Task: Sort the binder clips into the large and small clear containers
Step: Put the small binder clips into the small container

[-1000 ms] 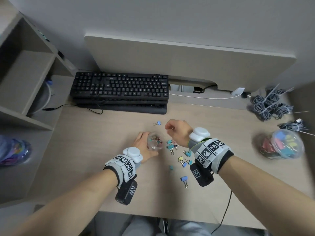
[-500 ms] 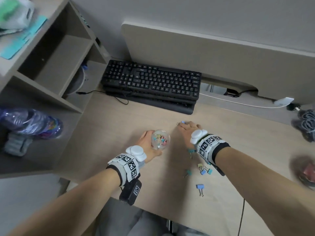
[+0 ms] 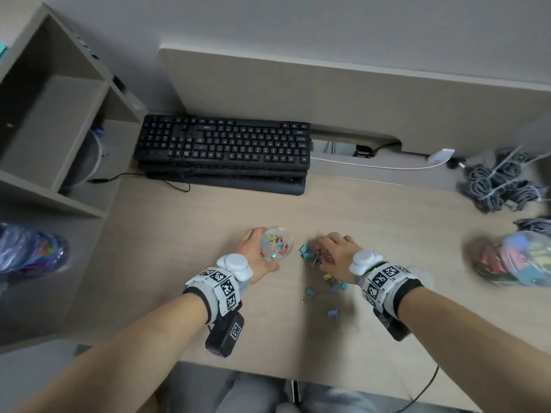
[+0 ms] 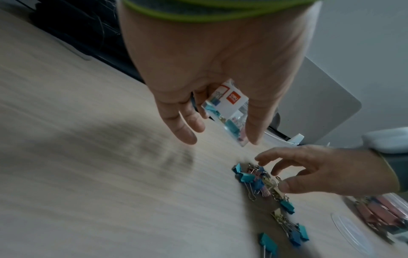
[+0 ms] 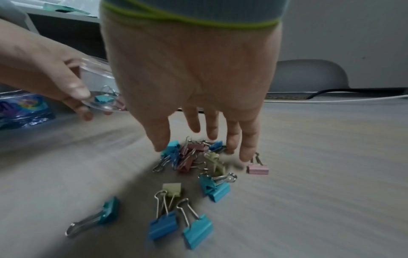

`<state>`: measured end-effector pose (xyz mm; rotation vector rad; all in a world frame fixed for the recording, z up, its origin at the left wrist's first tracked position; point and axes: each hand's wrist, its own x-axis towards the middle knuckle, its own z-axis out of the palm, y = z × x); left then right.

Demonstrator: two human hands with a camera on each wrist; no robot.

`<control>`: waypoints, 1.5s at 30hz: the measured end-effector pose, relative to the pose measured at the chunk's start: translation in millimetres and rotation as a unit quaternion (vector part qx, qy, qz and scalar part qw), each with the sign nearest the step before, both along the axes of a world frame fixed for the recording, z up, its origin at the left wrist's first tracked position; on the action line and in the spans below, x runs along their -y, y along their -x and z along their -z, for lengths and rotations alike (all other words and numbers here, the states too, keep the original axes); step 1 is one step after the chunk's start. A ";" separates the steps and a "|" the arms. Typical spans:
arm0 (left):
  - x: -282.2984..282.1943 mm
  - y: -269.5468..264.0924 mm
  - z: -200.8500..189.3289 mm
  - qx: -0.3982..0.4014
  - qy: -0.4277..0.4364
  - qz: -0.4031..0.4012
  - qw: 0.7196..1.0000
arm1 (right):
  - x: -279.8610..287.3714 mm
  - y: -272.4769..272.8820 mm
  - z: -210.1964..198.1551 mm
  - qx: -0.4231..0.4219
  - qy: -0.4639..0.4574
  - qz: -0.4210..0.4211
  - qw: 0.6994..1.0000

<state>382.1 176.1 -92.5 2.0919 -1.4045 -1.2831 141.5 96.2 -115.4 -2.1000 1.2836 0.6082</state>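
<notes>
My left hand (image 3: 257,256) grips the small clear container (image 3: 276,243), which holds several small coloured clips; its thumb and fingers wrap the container (image 4: 225,111) in the left wrist view. A loose pile of binder clips (image 3: 314,257) lies on the desk just right of it. My right hand (image 3: 331,248) hovers over that pile (image 5: 194,157) with its fingers (image 5: 248,150) spread downward, holding nothing. More blue, teal and yellow clips (image 5: 163,225) lie scattered nearer me. The large clear container (image 3: 520,257), holding bigger clips, sits blurred at the far right.
A black keyboard (image 3: 222,147) lies at the back of the desk, with bundled grey cables (image 3: 498,183) at the back right. Shelves (image 3: 53,138) stand on the left. A clear round lid (image 4: 351,230) lies beside the large container.
My right hand has come back from the lone clip near the keyboard to the pile beside the small container. The left hand keeps its grip. The head view has swung.
</notes>
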 end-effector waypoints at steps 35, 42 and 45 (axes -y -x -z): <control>-7.3 34.4 0.0 -0.033 -0.020 0.068 0.997 | -21.2 -50.4 -88.8 0.234 -0.033 0.188 0.953; -5.6 31.1 -0.8 -0.030 -0.015 0.064 0.997 | -16.9 -32.8 -89.7 0.225 0.021 0.185 0.956; -8.8 22.7 3.0 -0.020 -0.020 0.063 0.998 | -9.7 -7.8 -68.7 0.138 0.035 0.215 0.966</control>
